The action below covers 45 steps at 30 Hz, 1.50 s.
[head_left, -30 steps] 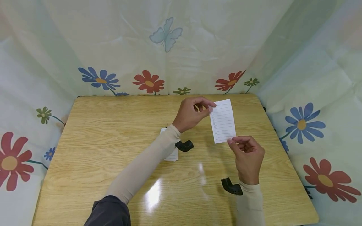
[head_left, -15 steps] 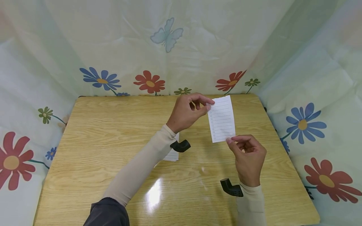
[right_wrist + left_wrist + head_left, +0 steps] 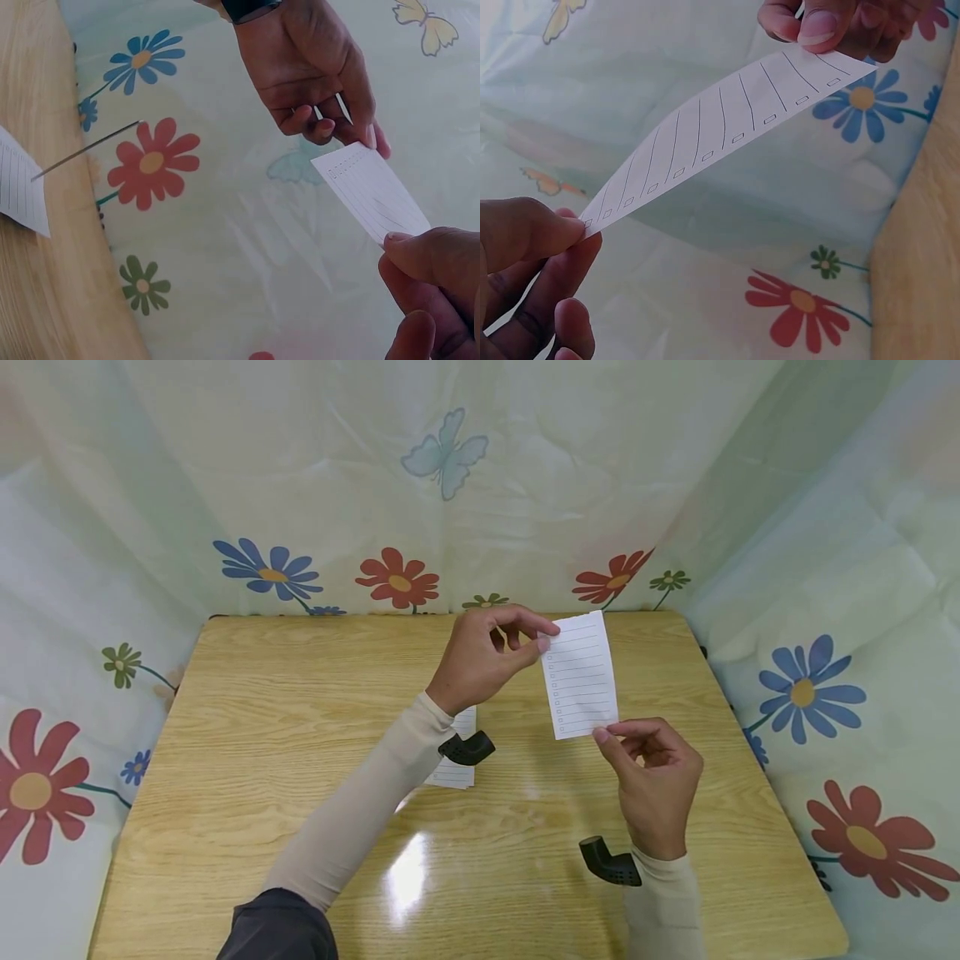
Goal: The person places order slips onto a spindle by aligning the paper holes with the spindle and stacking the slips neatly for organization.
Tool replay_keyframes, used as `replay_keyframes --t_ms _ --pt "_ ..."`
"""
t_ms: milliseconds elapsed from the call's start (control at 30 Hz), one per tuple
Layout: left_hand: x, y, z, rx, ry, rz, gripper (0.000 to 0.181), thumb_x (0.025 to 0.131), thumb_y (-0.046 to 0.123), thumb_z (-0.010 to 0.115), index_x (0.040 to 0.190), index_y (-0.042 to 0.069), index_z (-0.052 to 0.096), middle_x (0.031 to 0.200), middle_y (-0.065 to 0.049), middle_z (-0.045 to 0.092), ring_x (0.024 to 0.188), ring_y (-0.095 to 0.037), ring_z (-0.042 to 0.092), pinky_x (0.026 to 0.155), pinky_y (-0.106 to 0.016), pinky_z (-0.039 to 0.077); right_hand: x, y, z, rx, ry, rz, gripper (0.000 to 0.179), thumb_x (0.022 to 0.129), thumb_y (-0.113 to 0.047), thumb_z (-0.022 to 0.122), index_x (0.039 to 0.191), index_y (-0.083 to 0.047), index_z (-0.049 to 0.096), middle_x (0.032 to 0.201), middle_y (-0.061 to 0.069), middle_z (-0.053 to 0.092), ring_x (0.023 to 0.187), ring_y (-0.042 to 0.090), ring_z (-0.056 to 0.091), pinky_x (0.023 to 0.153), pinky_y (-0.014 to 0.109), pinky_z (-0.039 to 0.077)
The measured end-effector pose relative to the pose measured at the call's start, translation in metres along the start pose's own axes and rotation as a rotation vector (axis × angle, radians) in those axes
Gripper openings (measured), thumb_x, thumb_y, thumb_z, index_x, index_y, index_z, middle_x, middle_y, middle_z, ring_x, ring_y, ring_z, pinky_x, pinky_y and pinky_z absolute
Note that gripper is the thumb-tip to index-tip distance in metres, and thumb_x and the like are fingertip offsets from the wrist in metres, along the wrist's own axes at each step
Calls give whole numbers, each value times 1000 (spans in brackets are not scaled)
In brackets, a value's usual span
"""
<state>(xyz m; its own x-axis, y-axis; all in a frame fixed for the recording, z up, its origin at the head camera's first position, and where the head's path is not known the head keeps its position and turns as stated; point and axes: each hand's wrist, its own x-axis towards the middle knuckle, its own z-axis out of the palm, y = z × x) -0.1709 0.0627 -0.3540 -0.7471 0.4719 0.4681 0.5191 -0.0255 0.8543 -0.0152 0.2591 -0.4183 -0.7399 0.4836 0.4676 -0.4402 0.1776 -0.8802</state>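
Observation:
A small white lined checklist sheet with a column of tick boxes is held up above the table. My left hand pinches its upper left corner between thumb and fingers. At the lower right corner, the thumb and index finger of my right hand grip it. The left wrist view shows the sheet bowed lengthwise between both hands. Beneath my left wrist lie more lined sheets, partly hidden by the forearm. In the right wrist view a thin metal spike rises from those sheets.
The wooden table is bordered by a flower-print curtain at the back and sides. A black curved piece sits at my left wrist, and a similar black piece at my right wrist.
Both hands have drifted slightly left with the sheet, the left hand also a little farther up in view. Both grips on the sheet stay the same.

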Motion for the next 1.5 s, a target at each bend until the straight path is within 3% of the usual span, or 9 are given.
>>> replay_keyframes --t_ms 267,667,933,1500 --pt "-1 2 -13 13 7 -10 13 97 10 76 107 10 83 101 -2 79 74 -19 54 66 -27 42 0 0 10 25 -32 -10 13 80 19 80 87 19 70 84 4 78 58 12 51 57 21 42" --pt "-8 -8 -38 24 1 -69 13 96 10 76 108 11 83 105 -3 79 78 -20 56 71 -29 43 -4 3 30 -94 -121 54 11 82 12 84 88 6 76 82 -2 75 59 13 50 57 21 42" --pt "-13 -16 -50 30 2 -107 14 97 12 76 108 13 83 108 -3 78 78 -23 55 71 -30 43 -8 8 40 -99 -160 65 10 84 10 84 88 4 77 80 -2 72 59 12 50 58 23 43" --pt "-22 -29 -60 81 25 -185 14 98 13 74 108 14 83 109 -2 78 78 -23 55 71 -32 43 -14 20 54 -110 -214 122 10 86 4 85 87 -3 77 74 -2 67 58 13 49 57 25 41"
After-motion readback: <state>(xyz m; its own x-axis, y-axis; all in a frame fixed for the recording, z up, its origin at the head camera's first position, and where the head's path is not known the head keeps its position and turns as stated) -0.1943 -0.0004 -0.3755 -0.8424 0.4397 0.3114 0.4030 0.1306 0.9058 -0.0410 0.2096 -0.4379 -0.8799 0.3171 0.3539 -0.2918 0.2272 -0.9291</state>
